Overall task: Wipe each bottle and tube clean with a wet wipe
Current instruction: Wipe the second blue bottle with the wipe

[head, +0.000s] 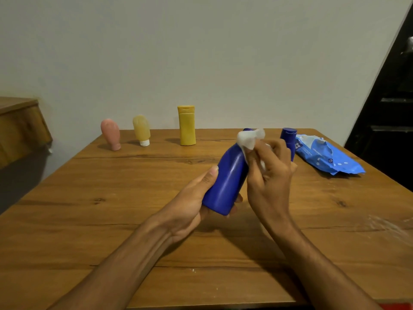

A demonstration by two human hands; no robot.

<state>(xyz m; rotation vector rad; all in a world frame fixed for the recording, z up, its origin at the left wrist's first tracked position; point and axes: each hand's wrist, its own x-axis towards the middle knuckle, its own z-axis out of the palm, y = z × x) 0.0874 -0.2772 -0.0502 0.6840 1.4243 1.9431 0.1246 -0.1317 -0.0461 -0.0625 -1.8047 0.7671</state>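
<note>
My left hand (196,202) grips the base of a large blue bottle (225,182), which tilts up and to the right above the wooden table (111,220). A white wet wipe (249,139) is pinched in my right hand (270,173) and pressed against the bottle's upper part; its cap is hidden under the wipe. Along the far edge stand a pink tube (110,134), a pale yellow tube (142,130) on its white cap, and a yellow bottle (186,125). A smaller blue bottle (288,137) stands behind my right hand.
A blue pack of wet wipes (328,155) lies at the far right of the table. A wooden piece of furniture (20,128) is off to the left, a dark structure (388,119) to the right. A plain wall runs behind.
</note>
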